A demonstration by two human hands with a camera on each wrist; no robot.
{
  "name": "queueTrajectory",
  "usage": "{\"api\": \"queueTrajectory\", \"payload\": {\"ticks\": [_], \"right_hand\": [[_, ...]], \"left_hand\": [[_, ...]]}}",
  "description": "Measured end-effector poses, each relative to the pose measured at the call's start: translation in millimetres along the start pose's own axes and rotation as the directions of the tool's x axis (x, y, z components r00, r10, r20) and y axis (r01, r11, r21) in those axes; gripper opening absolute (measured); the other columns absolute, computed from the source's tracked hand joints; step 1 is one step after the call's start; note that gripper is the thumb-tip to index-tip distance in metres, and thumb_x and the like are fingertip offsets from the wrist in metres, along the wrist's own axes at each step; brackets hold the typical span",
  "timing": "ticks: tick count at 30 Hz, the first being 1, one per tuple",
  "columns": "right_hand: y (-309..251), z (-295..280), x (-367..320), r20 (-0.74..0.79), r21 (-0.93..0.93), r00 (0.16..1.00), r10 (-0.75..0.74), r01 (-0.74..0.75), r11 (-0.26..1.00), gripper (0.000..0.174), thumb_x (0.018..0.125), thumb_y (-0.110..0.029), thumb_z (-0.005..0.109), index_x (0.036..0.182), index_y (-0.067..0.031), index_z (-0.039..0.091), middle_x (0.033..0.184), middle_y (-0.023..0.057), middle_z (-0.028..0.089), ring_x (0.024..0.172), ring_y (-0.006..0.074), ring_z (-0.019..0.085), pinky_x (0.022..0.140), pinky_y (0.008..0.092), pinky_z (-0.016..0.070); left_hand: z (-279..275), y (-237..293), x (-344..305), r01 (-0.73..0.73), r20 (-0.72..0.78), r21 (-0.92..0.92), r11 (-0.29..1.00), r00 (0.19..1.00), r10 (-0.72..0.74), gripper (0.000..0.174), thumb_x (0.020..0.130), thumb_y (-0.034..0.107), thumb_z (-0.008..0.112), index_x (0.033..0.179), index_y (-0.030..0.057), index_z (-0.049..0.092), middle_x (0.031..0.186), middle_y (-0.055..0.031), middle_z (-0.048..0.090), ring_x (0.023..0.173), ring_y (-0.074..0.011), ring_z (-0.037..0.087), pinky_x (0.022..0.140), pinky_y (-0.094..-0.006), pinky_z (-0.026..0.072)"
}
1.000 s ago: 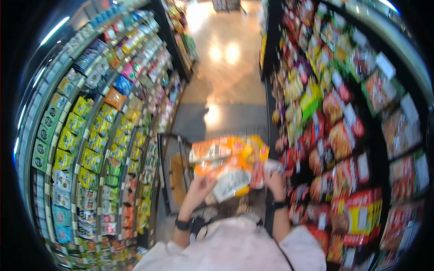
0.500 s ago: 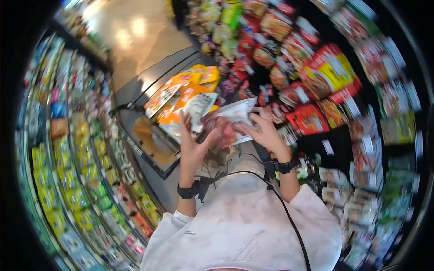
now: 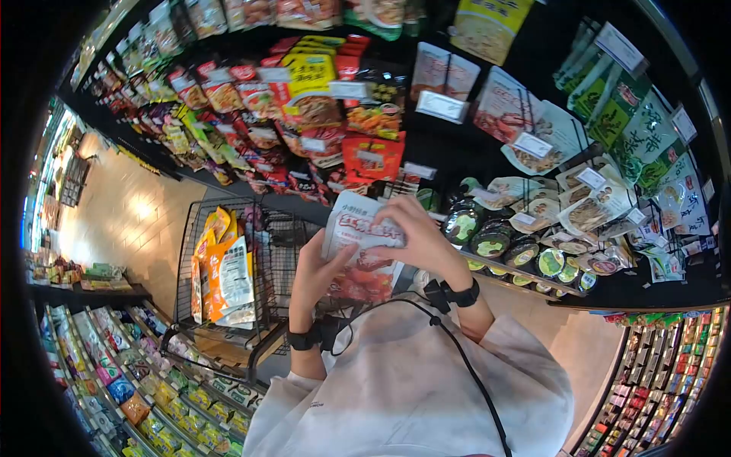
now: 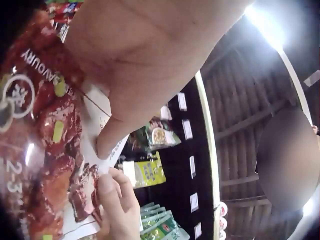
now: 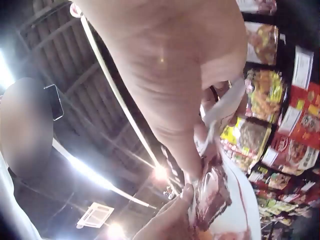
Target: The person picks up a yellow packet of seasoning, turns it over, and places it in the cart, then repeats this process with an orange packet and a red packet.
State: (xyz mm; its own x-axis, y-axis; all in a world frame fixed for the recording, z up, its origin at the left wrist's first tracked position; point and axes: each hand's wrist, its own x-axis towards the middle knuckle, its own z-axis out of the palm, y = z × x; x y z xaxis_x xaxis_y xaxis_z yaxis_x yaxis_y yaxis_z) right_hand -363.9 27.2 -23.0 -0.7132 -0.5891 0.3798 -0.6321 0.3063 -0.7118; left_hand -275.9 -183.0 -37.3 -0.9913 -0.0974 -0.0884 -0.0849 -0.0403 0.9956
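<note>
A white and red food pouch with a meat picture is held in front of the chest by both hands. My left hand grips its left side, thumb across the front. At the upper right edge my right hand pinches it between thumb and fingers. In the left wrist view the pouch's meat picture fills the left side, and the tips of both hands meet near its edge. The right wrist view has the right hand over the pouch, whose edge is bent.
A wire shopping cart stands at the left, holding orange and yellow packets. Ahead, a dark rack carries hanging pouches and round packs. More snack shelves line the lower left; the aisle floor runs away at the far left.
The view has turned right toward the rack, putting the cart at the left. The hands have left the orange packets in the cart and now hold the white and red pouch upright, closer together.
</note>
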Motion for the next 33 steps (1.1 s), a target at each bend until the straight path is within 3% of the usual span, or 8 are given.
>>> {"api": "queueTrajectory", "payload": {"ticks": [4,7,8,11,13,14,16,33], "right_hand": [[67.1,-70.3,-52.6,-0.236,0.417,0.892,0.385,-0.265,0.870,0.049,0.086,-0.007,0.076,0.127,-0.0052,0.049,0.095,0.0064,0.062,0.092,0.0140,0.064,0.084,0.0293,0.0506],[107.4,-116.2,-80.3,-0.416,0.592,0.774,0.477,-0.167,0.788,0.068,0.087,-0.002,0.075,0.143,-0.0020,0.037,0.100,0.0049,0.058,0.089,0.0107,0.061,0.082,0.0247,0.0499],[119.4,-131.1,-89.6,-0.389,0.601,0.744,0.543,-0.242,0.762,0.068,0.088,-0.003,0.074,0.145,-0.0002,0.036,0.101,0.0043,0.056,0.089,0.0104,0.060,0.082,0.0246,0.0503],[149.6,-152.7,-102.2,-0.176,0.758,0.809,0.561,-0.252,0.601,0.051,0.092,-0.010,0.072,0.135,0.0023,0.049,0.111,0.0068,0.065,0.092,0.0087,0.061,0.081,0.0242,0.0503],[153.7,-156.4,-103.7,-0.148,0.748,0.861,0.486,-0.224,0.625,0.036,0.094,-0.012,0.071,0.124,0.0023,0.059,0.113,0.0075,0.069,0.093,0.0081,0.062,0.082,0.0235,0.0497],[155.4,-160.0,-105.6,-0.169,0.612,0.835,0.523,-0.327,0.720,0.027,0.095,-0.014,0.070,0.116,0.0018,0.064,0.107,0.0059,0.071,0.094,0.0076,0.063,0.083,0.0238,0.0493],[152.1,-166.8,-99.4,-0.240,0.643,0.816,0.526,-0.273,0.716,0.025,0.095,-0.014,0.069,0.114,0.0018,0.066,0.105,0.0058,0.072,0.094,0.0078,0.063,0.083,0.0245,0.0493],[143.3,-170.5,-79.2,-0.455,0.545,0.701,0.549,-0.267,0.794,0.025,0.096,-0.020,0.068,0.110,0.0004,0.064,0.099,0.0045,0.070,0.090,0.0089,0.062,0.082,0.0264,0.0492]], "left_hand": [[83.5,-3.7,50.3,-0.103,0.167,0.221,0.970,0.984,0.066,0.027,0.090,0.012,0.074,0.107,-0.0060,0.064,0.092,-0.0062,0.072,0.079,-0.0072,0.062,0.071,-0.0252,0.0527],[147.6,-0.7,78.4,-0.085,0.184,0.125,0.989,0.981,0.061,0.028,0.091,0.012,0.073,0.110,-0.0057,0.063,0.095,-0.0056,0.071,0.083,-0.0073,0.062,0.074,-0.0249,0.0525],[164.9,-0.8,86.5,-0.080,0.170,0.083,0.993,0.983,0.065,0.028,0.092,0.012,0.072,0.112,-0.0052,0.063,0.097,-0.0056,0.071,0.085,-0.0074,0.063,0.075,-0.0248,0.0526],[203.4,1.4,109.5,-0.071,0.124,-0.038,0.997,0.989,0.076,0.027,0.094,0.011,0.070,0.116,-0.0036,0.062,0.104,-0.0058,0.071,0.091,-0.0077,0.064,0.080,-0.0245,0.0527],[225.8,9.4,117.6,-0.055,0.154,-0.067,0.996,0.986,0.065,0.027,0.095,0.012,0.068,0.116,-0.0039,0.062,0.105,-0.0058,0.071,0.092,-0.0079,0.064,0.081,-0.0249,0.0529],[234.8,12.1,120.8,-0.035,0.171,-0.068,0.997,0.984,0.046,0.026,0.096,0.012,0.068,0.116,-0.0040,0.062,0.106,-0.0051,0.070,0.093,-0.0078,0.064,0.082,-0.0247,0.0523],[244.3,8.2,128.0,-0.024,0.197,-0.057,0.998,0.980,0.034,0.026,0.097,0.012,0.067,0.116,-0.0047,0.061,0.106,-0.0050,0.070,0.095,-0.0080,0.064,0.083,-0.0249,0.0519],[245.0,7.5,154.9,-0.127,0.346,-0.024,0.992,0.930,0.127,0.031,0.101,0.013,0.061,0.126,-0.0043,0.056,0.113,-0.0055,0.068,0.100,-0.0075,0.061,0.087,-0.0250,0.0504]]}}
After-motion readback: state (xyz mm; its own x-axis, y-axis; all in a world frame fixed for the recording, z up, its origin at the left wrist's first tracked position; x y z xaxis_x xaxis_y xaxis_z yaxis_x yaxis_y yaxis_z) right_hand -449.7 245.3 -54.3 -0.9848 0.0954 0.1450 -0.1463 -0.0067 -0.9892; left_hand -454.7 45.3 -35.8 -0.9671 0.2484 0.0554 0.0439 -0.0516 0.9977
